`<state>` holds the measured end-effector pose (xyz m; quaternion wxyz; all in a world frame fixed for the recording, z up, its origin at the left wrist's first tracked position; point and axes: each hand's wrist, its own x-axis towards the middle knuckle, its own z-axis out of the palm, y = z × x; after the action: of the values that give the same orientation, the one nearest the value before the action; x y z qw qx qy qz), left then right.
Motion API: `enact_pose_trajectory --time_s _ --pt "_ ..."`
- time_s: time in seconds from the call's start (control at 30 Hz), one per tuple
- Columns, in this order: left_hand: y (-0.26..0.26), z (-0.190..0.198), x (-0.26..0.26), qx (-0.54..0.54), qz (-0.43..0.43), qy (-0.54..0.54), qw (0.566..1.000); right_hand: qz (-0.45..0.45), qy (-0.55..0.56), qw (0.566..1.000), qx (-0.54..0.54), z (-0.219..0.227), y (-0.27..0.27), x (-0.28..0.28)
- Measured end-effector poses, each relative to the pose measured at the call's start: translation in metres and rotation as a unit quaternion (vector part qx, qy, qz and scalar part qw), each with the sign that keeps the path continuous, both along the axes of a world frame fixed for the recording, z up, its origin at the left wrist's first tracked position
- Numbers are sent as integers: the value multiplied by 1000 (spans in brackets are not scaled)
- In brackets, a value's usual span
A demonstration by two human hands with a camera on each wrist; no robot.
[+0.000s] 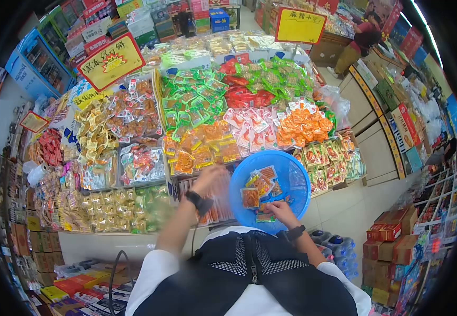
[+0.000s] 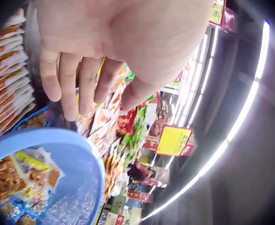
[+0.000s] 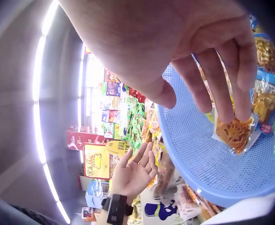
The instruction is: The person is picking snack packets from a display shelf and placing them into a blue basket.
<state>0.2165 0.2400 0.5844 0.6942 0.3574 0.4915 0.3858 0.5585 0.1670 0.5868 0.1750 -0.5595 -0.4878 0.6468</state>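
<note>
Your right hand rests on the near rim of the blue basket, fingers touching the snack packets inside. Your left hand is loose and holds nothing, just left of the basket, nearer the orange packets on the shelf.

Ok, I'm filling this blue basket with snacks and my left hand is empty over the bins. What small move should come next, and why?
Probably lower the left hand onto the orange snack packets just below it and pinch one. That hand is open and holds nothing, while the right hand rests on packets already in the blue basket, which has room left.
</note>
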Motion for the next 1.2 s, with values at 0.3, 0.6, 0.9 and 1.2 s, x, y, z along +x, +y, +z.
enact_pose_trajectory --time_s 0.3,0.6,0.9,1.2 --pt "-95 -67 30 17 3 73 997 164 -442 848 244 -50 -11 3" --pt "-112 -74 43 12 26 67 997 294 -452 817 203 -62 -16 -17" --pt "-106 -48 53 22 20 70 997 307 -416 835 189 -72 -6 -15" --pt "-106 -31 61 38 0 76 996 300 -418 846 141 -59 -6 -19"
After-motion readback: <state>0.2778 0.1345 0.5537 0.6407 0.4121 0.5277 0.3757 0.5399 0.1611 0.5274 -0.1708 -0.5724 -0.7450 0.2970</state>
